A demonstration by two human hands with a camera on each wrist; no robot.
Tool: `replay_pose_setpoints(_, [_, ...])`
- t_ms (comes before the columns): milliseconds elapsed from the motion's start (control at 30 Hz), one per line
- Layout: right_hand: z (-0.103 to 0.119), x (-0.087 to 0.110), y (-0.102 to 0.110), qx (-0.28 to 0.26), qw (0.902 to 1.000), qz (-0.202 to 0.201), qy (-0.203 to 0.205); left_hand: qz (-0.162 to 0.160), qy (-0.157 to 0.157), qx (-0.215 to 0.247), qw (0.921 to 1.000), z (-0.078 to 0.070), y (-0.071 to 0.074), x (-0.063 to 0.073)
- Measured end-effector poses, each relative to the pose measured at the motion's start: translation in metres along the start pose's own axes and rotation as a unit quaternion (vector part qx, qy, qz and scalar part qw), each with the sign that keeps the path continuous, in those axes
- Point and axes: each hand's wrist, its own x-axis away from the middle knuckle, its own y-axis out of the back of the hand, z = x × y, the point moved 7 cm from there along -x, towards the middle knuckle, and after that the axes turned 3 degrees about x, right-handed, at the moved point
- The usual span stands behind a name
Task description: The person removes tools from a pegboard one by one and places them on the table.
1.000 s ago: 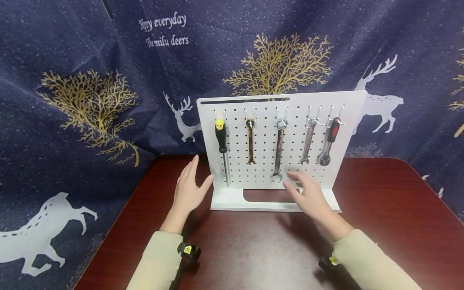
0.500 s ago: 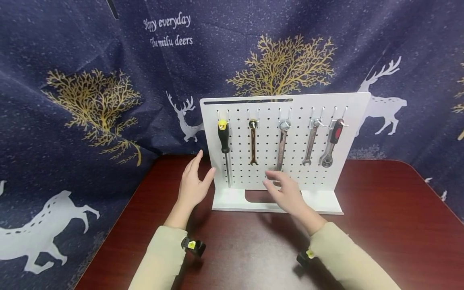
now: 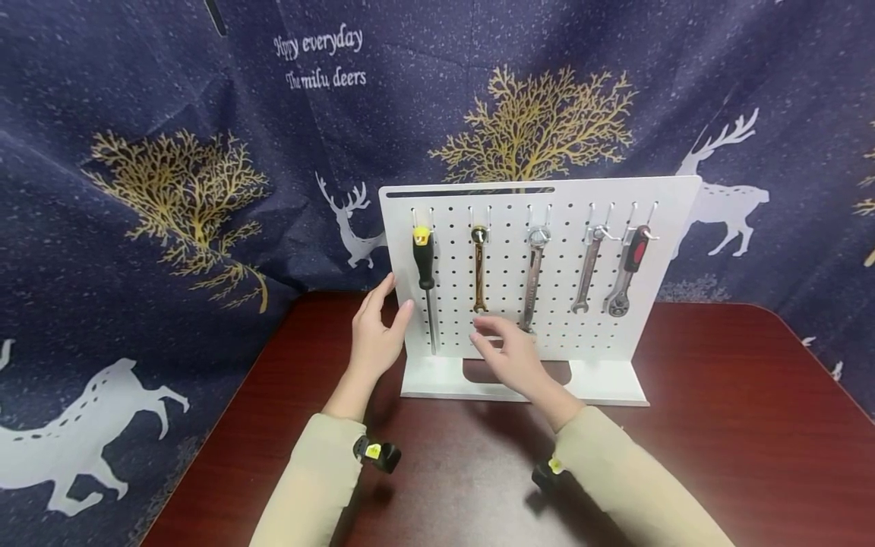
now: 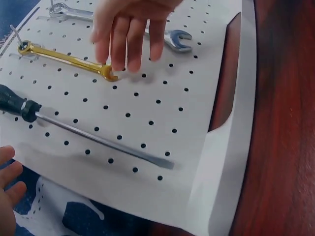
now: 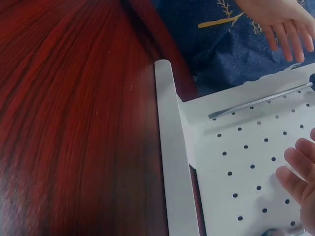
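Dark blue cloth [image 3: 225, 99] is backing the desk [image 3: 738, 395]. On the pegboard [image 3: 622, 190], screwdriver [image 3: 424, 262], gold wrench [image 3: 479, 266] and long wrench [image 3: 532, 281] are hanging under its upper edge, probably spaced for easy grasping. Left hand [image 3: 376, 336] is hovering beside its left edge, right hand [image 3: 509, 353] near gold wrench's tip, both gripping nothing. Left wrist view is showing long wrench's lower end, partly hidden in head view.

Head view was evenly bright, lit from above. Pale glare on the near middle of the bench [image 3: 472, 494]; soft shadows under both sleeves [image 3: 622, 471]. Pegboard [image 3: 506, 277] read clean white. Wide-angle bending showed toward the edges. Wrist views ran dimmer, softer; right hand [image 4: 135, 34] looked slightly soft in left wrist.
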Motion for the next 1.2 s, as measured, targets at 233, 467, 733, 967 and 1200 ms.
replay_pose_setpoints(233, [-0.001, -0.008, -0.016, -0.044, 0.9983, 0.020, -0.033, -0.018, -0.008, 0.061, 0.9980, -0.006, -0.007, -0.009])
replay_pose_setpoints(467, [-0.004, -0.015, -0.036, -0.098, 0.9915, 0.066, -0.054, -0.010, 0.036, 0.149, 0.9882, -0.009, -0.017, -0.021])
replay_pose_setpoints(733, [-0.006, -0.023, -0.053, -0.125, 0.9869, 0.087, -0.053, -0.001, 0.112, 0.217, 0.9696, -0.005, -0.026, -0.034])
replay_pose_setpoints(967, [-0.002, -0.024, -0.062, -0.131, 0.9841, 0.104, -0.060, 0.010, 0.129, 0.209, 0.9693, -0.006, -0.028, -0.041])
replay_pose_setpoints(1200, [-0.004, -0.025, -0.069, -0.098, 0.9904, 0.083, -0.051, 0.030, 0.141, 0.192, 0.9708, -0.002, -0.029, -0.045])
